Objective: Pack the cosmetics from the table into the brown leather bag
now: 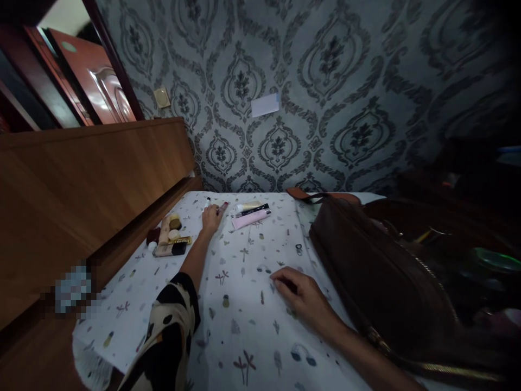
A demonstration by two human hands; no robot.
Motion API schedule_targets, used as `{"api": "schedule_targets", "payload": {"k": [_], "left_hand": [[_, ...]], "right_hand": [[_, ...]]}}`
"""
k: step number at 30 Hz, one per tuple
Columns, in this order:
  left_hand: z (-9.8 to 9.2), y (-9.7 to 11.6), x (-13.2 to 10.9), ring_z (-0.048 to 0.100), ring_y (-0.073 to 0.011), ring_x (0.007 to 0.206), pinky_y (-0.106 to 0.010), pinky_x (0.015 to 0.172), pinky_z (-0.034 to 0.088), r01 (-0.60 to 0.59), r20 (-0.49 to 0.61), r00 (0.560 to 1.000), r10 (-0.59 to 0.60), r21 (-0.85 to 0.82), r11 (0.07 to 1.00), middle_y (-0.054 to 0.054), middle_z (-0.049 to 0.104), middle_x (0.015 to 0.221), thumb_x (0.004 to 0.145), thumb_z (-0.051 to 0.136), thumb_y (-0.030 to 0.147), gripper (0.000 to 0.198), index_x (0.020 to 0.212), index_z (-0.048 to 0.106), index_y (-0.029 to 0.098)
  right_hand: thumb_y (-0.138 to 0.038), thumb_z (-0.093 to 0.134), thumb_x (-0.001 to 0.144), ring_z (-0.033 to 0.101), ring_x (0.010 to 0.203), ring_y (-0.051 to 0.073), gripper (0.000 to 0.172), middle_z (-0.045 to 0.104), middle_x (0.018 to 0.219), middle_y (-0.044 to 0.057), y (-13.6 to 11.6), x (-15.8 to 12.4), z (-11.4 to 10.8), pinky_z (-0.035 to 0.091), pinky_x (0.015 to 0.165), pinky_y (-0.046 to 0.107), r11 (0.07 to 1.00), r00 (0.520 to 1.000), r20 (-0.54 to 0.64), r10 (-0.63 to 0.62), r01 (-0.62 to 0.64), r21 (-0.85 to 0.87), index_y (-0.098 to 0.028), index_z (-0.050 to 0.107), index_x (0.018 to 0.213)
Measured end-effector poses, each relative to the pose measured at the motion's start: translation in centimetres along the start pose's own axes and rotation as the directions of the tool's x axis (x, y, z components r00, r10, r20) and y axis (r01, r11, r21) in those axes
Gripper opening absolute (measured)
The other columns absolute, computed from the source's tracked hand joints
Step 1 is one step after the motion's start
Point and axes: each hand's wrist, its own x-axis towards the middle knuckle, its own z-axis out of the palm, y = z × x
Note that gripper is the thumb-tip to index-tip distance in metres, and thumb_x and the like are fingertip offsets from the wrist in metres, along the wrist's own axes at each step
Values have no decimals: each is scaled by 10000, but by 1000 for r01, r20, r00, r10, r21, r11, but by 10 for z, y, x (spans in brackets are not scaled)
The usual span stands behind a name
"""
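Note:
At the far left part of the cloth, my left hand (pixel 210 219) has its fingers closed on a small pinkish tube with a red cap (pixel 223 207), which looks like lip gloss. Just beyond those fingers is a white tube with a black cap (pixel 207 203). To their right lie a pink squeeze tube (pixel 249 219), a slim black tube (pixel 254 209) and a pale cream tube (pixel 244 207), side by side. My right hand (pixel 299 293) rests loosely curled on the cloth, thumb apart from the fingers, holding nothing visible.
A patterned white cloth (pixel 244 293) covers the surface. Several cosmetic bottles and jars, including a beige bottle (pixel 164 230), cluster at left beside a wooden board (pixel 101 179). A large dark brown bag (pixel 374 271) stands open at right. Patterned wallpaper (pixel 280 146) is behind.

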Motion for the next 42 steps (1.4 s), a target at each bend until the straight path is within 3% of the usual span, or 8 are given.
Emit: {"api": "schedule_targets", "payload": {"k": [10, 16, 23, 27, 30, 35, 38, 42], "left_hand": [[-18, -7, -14, 623, -232, 1116, -459, 947, 543, -6, 9, 1000, 6, 64, 998, -100, 608, 1287, 961, 608, 361, 336, 1244, 601, 179], [-20, 13, -8, 553, -283, 1252, -537, 1042, 471, -40, 35, 999, 39, 49, 998, -115, 540, 1401, 957, 610, 368, 418, 1328, 554, 184], [-30, 21, -44, 623, -239, 1123, -485, 977, 515, -104, 159, 982, 99, 19, 994, -96, 623, 1263, 956, 607, 405, 366, 1232, 605, 164], [-47, 18, -67, 628, -236, 1090, -432, 974, 471, -73, 169, 983, 70, 15, 997, -115, 686, 1100, 1056, 322, 419, 417, 1094, 642, 154], [-52, 23, -81, 555, -263, 1220, -423, 1019, 411, -94, 192, 977, 94, -6, 996, -142, 661, 1214, 1062, 224, 413, 470, 1111, 622, 167], [-55, 36, -104, 391, -314, 1396, -481, 1102, 335, -162, 282, 945, 168, -45, 986, -164, 542, 1413, 1036, 325, 457, 432, 1202, 583, 154], [-68, 45, -120, 488, -304, 1311, -429, 1064, 390, -238, 348, 901, 257, -96, 966, -163, 591, 1342, 1012, 387, 449, 416, 1237, 570, 151], [-94, 55, -140, 605, -248, 1158, -348, 955, 477, -322, 418, 828, 374, -191, 927, -76, 649, 1269, 995, 411, 452, 369, 1258, 564, 243]], "right_hand": [[-317, 508, 852, 613, 696, 180, 223, 683, 766, 41, 1, -1, 0, 477, 655, 297, 1000, 1000, 9, -2, 2, 5, -194, 695, 847], [-318, 508, 844, 614, 691, 177, 223, 682, 755, 32, 1, -1, 1, 468, 643, 290, 1000, 1000, 12, -15, 15, -4, -195, 694, 841], [-323, 509, 845, 614, 692, 182, 231, 683, 760, 40, 2, 0, 1, 467, 651, 298, 1000, 1000, 17, -19, 19, -5, -189, 697, 849], [-297, 514, 835, 615, 697, 181, 214, 679, 755, 36, 2, -1, 0, 462, 652, 294, 1000, 1000, 17, -21, 21, -15, -191, 699, 850], [-286, 509, 838, 611, 700, 179, 210, 673, 758, 37, 2, -1, 0, 459, 660, 292, 999, 999, 18, -36, 36, -16, -189, 695, 854], [-279, 512, 839, 610, 701, 176, 207, 673, 760, 39, 4, -2, 1, 452, 654, 283, 999, 999, 24, -34, 35, -16, -180, 692, 863], [-278, 522, 840, 593, 676, 165, 195, 657, 730, 23, 4, -2, 1, 445, 642, 271, 1000, 1000, 12, -22, 22, -7, -181, 689, 863], [-265, 531, 841, 597, 674, 157, 189, 666, 727, 16, 4, -2, 1, 450, 644, 263, 1000, 1000, -3, -4, 4, 20, -177, 696, 868]]}}
